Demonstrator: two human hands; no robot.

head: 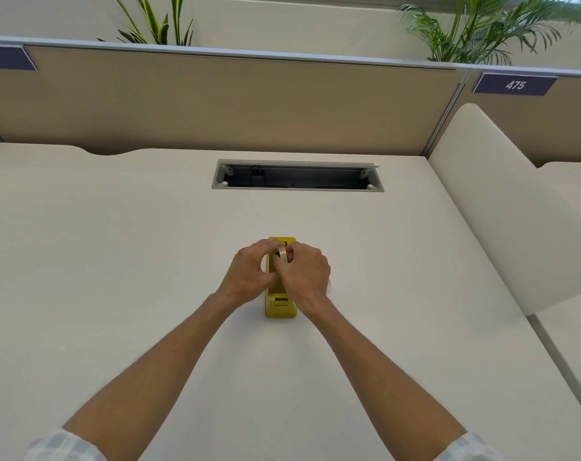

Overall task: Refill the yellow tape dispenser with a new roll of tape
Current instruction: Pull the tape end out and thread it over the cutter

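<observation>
The yellow tape dispenser (pixel 280 302) stands lengthwise on the white desk (pixel 116 244), its cutter end toward me. A pale roll of tape (pixel 282 253) stands on edge over the dispenser's middle, pinched from both sides. My left hand (pixel 249 271) grips the roll from the left with thumb and fingers. From the right, my right hand (pixel 304 272) holds the same roll, its fingers curled around it. Both hands hide the dispenser's middle section and most of the roll.
An open cable tray slot (pixel 297 176) is set into the desk behind the dispenser. A tan partition (pixel 216 104) closes the back, and a white side panel (pixel 502 207) rises on the right. Something small and pale peeks out under my right hand.
</observation>
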